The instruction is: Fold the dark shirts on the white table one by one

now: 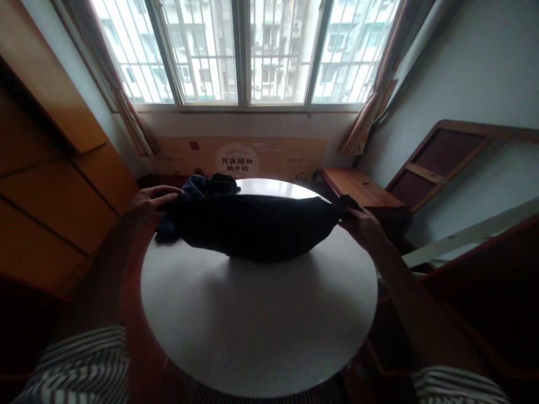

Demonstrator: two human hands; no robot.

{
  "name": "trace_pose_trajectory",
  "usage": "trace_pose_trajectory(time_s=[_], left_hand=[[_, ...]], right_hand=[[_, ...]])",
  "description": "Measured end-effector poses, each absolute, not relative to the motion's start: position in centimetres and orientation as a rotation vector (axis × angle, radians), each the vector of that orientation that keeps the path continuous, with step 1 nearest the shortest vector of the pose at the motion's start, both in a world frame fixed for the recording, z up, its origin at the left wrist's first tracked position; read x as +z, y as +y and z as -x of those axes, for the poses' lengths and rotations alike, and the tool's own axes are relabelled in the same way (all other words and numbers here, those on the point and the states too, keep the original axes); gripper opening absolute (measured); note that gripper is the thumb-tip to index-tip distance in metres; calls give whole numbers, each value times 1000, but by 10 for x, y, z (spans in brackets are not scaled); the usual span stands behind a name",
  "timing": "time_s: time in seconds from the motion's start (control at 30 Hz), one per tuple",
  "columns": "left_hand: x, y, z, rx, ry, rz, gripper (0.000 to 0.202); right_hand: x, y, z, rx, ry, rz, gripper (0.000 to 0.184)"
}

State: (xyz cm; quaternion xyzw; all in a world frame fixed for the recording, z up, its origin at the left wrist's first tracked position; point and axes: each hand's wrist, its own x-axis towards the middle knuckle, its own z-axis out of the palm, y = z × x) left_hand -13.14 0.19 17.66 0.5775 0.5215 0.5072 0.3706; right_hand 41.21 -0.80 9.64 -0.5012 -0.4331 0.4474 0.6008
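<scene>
Beyond the cloth (pixel 256 230) (black), lettering (pixel 237 164) reads "月满颐和映中秋".

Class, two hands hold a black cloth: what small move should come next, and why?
Probably lower the black cloth onto the near part of the table: the left hand and right hand hold it spread between them, and the blue cloth lies bunched farther off, at left.
</scene>
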Motion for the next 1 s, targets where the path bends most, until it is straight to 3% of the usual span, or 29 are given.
trace_pose_trajectory(time_s=[0.17, 0.23, 0.33, 0.43, 0.57, 0.7, 1.0], left_hand=[[143, -4, 137, -21, 1266, -1811, 31], [133, -7, 128, -210, 1235, -1926, 29], [124, 0, 92, 114, 1422, -2250, 21], [112, 16, 33, 475, 1236, -2433, 28], [87, 25, -42, 493, 998, -2227, 44], [76, 23, -70, 482, 865, -2109, 39], [132, 30, -20, 545, 832, -1711, 36]], right_hand=[[65, -26, -416, 1268, -1113, 1269, 38], [60, -36, -417, 1289, -1201, 1240, 40], [64, -43, -416, 1200, -1178, 1182, 42], [73, -40, -405, 1134, -1129, 1114, 46], [83, -32, -386, 1110, -1180, 1092, 45], [88, -33, -384, 1112, -1175, 1096, 47], [103, -51, -410, 974, -1137, 974, 44]])
